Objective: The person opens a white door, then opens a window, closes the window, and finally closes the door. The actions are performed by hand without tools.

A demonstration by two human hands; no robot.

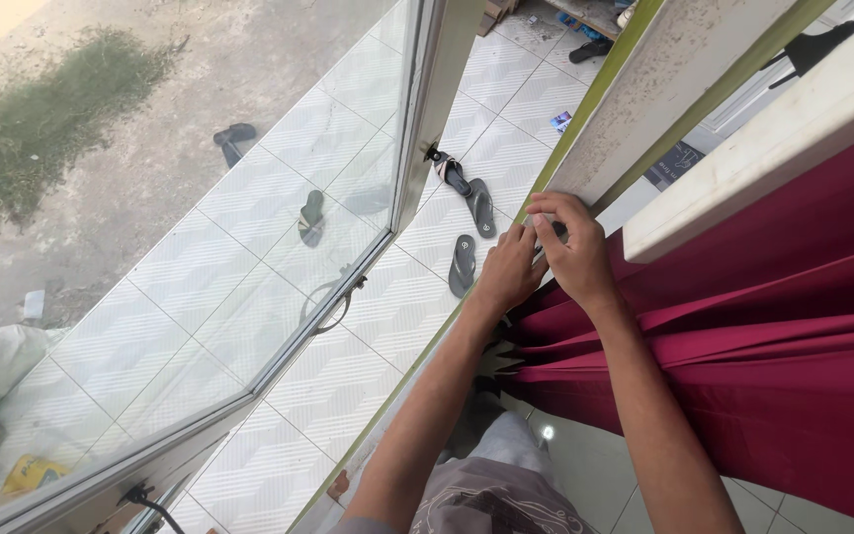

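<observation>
Crimson curtain (pixel 743 336) fills the right of the frame, hanging beside a pale window frame (pixel 635 109) edged in green. Both hands meet at the frame's lower end, middle of the picture: the left hand (pixel 511 269) has its fingers curled against the edge, and the right hand (pixel 570 247) pinches a small dark fitting (pixel 557 231), too small to identify. A slip seems possible, since the grip is only fingertips on something tiny. An open glass pane (pixel 279 218) swings out at left. Below lies a white tiled floor (pixel 417 307) with scattered sandals (pixel 471 203); bare dirt with a grass patch sits upper left.
</observation>
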